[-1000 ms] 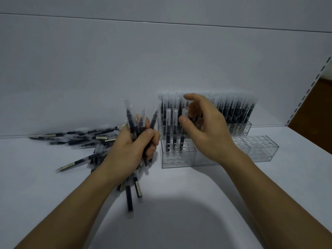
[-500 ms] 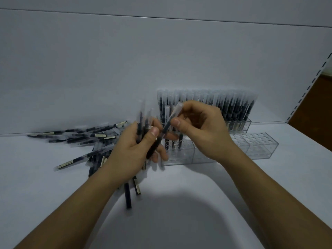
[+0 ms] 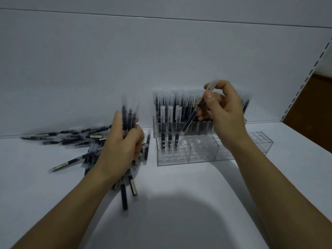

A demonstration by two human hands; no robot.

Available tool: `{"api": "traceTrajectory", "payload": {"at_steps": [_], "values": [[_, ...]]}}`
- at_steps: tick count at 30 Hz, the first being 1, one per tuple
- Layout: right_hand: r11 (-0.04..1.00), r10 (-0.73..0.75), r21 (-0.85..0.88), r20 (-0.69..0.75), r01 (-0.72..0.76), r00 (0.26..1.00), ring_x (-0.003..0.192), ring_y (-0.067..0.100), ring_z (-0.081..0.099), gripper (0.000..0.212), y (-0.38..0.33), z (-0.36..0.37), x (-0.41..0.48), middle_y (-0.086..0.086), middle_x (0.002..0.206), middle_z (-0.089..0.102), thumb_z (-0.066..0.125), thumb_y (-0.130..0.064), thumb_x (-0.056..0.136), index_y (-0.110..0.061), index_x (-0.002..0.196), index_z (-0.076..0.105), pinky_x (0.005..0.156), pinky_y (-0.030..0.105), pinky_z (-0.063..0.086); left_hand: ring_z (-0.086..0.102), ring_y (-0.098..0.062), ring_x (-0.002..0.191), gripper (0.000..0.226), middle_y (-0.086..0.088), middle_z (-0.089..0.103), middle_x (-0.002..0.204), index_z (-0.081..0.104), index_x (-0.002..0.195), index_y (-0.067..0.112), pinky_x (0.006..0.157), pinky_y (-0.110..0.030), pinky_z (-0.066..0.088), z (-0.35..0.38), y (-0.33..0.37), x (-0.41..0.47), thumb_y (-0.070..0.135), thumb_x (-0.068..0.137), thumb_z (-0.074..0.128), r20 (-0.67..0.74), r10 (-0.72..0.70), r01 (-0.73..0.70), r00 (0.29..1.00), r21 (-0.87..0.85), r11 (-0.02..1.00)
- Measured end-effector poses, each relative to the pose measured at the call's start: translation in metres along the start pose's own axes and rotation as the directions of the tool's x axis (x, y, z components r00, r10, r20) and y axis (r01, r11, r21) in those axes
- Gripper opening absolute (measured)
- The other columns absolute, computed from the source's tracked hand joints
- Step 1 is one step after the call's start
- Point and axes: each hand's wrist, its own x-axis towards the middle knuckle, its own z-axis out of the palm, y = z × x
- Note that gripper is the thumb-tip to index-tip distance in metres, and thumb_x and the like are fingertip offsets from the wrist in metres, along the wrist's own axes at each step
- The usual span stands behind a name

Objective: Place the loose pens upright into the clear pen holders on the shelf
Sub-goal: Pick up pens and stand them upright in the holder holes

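My left hand [image 3: 122, 148] grips a bundle of black pens [image 3: 129, 115] with clear caps, held upright above the shelf. My right hand [image 3: 224, 114] pinches a single pen [image 3: 195, 114], tilted with its lower tip just above the front clear pen holder [image 3: 188, 156]. Three pens [image 3: 169, 123] stand upright at that holder's left end. Behind it, a back holder [image 3: 179, 105] is packed with upright pens. A pile of loose pens [image 3: 71, 139] lies on the shelf to the left.
Another clear holder [image 3: 260, 141] without pens sits to the right, partly behind my right forearm. The white shelf [image 3: 179, 203] ends at a back wall. A slotted upright [image 3: 305, 72] stands at the far right.
My right hand drew one pen out of the left hand's bundle and carried it right, over the front holder. My left hand shifted slightly left with the bundle.
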Motion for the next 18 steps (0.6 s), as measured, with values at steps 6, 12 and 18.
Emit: {"api": "traceTrajectory", "payload": {"at_steps": [6, 12, 18], "values": [[0.981, -0.032, -0.190, 0.050, 0.041, 0.998, 0.067, 0.025, 0.068, 0.007, 0.005, 0.000, -0.002, 0.008, 0.074, 0.067, 0.054, -0.011, 0.106, -0.017, 0.110, 0.053, 0.067, 0.047, 0.060, 0.049, -0.019, 0.066, 0.026, -0.009, 0.056, 0.083, 0.056, 0.108, 0.015, 0.058, -0.029, 0.047, 0.004, 0.003, -0.001, -0.003, 0.104, 0.038, 0.087, 0.068, -0.069, 0.994, 0.010, 0.998], [0.923, -0.058, -0.371, 0.118, 0.099, 0.991, 0.073, 0.026, 0.067, 0.008, 0.011, 0.001, -0.003, 0.005, 0.079, 0.066, 0.062, -0.021, 0.102, -0.021, 0.106, 0.055, 0.071, 0.046, 0.058, 0.069, -0.024, 0.076, 0.019, -0.001, 0.074, 0.111, 0.054, 0.118, 0.014, 0.066, -0.032, 0.058, 0.004, 0.008, -0.002, 0.010, 0.104, 0.043, 0.077, 0.143, -0.147, 0.987, 0.050, 0.988], [0.890, -0.013, -0.445, 0.181, 0.094, 0.983, 0.073, 0.010, 0.060, 0.010, 0.010, 0.003, -0.006, -0.007, 0.080, 0.062, 0.073, -0.016, 0.094, -0.018, 0.095, 0.063, 0.068, 0.016, 0.047, 0.070, -0.022, 0.075, 0.017, 0.002, 0.069, 0.087, 0.063, 0.111, 0.017, 0.064, -0.028, 0.057, 0.003, 0.006, 0.000, 0.016, 0.099, 0.052, -0.037, 0.140, -0.140, 0.989, 0.018, 0.990]]}}
